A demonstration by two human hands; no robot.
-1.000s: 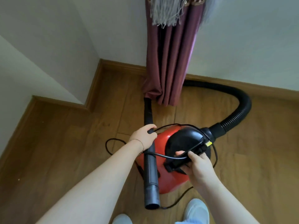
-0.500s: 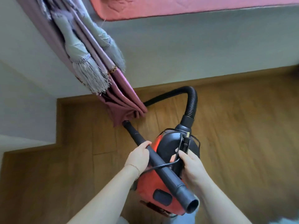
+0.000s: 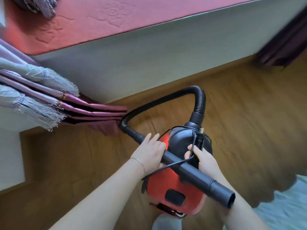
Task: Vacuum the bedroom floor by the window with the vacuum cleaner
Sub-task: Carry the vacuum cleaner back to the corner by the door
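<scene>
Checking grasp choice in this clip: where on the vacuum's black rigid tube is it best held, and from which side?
Probably the rigid tube at its smooth straight middle, beside the left hand, coming from above: it lies across the red canister, top side exposed. The ribbed hose would flex.

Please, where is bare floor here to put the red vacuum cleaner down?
Bare wooden floor lies left, between the white wall and the left forearm, and right, between the black ribbed hose and the dark curtain. Crowded: near the purple fringed curtain, where the hose loops.
</scene>
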